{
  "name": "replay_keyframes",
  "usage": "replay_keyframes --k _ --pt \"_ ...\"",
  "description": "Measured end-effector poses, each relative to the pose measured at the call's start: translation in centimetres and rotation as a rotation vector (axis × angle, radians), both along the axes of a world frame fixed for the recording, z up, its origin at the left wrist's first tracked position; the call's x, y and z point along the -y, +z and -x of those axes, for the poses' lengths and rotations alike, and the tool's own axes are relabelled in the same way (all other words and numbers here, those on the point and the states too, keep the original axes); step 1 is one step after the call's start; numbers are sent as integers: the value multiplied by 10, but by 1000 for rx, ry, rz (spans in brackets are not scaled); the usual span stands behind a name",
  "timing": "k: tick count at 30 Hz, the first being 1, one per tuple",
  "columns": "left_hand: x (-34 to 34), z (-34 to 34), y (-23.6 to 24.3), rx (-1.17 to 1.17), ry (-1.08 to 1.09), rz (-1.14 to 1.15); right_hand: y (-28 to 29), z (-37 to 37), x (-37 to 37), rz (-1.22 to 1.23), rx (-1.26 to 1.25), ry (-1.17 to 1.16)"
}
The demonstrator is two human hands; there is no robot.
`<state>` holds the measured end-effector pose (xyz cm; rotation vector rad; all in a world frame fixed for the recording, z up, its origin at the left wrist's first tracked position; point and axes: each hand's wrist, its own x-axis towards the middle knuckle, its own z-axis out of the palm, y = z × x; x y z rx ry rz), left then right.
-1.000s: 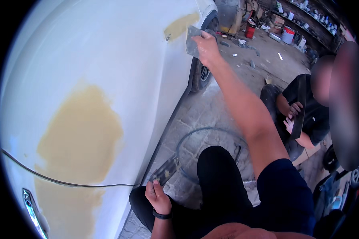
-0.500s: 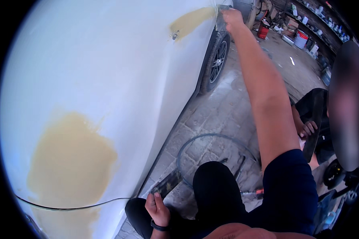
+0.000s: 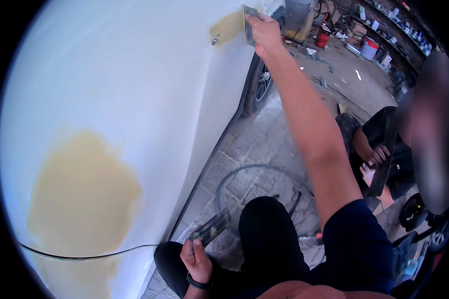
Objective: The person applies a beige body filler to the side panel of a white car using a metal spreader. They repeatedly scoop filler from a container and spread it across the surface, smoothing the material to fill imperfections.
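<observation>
My right hand (image 3: 265, 35), arm stretched far forward, grips a dark flat putty spreader (image 3: 250, 26). The spreader's edge lies against a small yellowish filler patch (image 3: 229, 28) on the white car body panel (image 3: 134, 60). A small dark mark shows at that patch's near end. Close to my lap, my left hand (image 3: 197, 260), with a black band on the wrist, holds a dark flat board (image 3: 212, 228) smeared with yellowish filler. A larger filler patch (image 3: 85, 194) covers the panel at left and continues below a dark panel seam (image 3: 80, 257).
A car wheel (image 3: 259, 84) stands under the far panel. A grey hose (image 3: 254, 167) loops on the paved floor. At right, another person (image 3: 384, 144) sits with a long dark strip in hand. Shelves with cans and a red container (image 3: 323, 37) stand at the far right.
My right hand and the spreader have moved left across the small filler patch, covering more of it. My left hand stays low; the board in it is tilted a little differently.
</observation>
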<state>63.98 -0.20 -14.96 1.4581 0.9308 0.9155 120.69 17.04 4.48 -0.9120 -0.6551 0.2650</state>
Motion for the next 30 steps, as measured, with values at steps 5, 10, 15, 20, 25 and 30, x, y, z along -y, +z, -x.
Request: replay_keyframes --k 5,10,15,20,25,30 --pt "1 8 1 16 -9 17 -1 73 4 -6 -19 -51" --pt "6 15 10 48 -20 -29 -4 124 9 34 -7 -119" --pt "7 30 1 30 -40 18 -11 156 9 3 152 -264" --pt "10 19 6 85 -11 17 -26 175 9 76 248 -303" --pt "4 24 3 -10 -37 -34 -41 161 35 138 454 -130" --pt "1 22 0 -10 44 -59 -40 90 46 71 -119 -72"
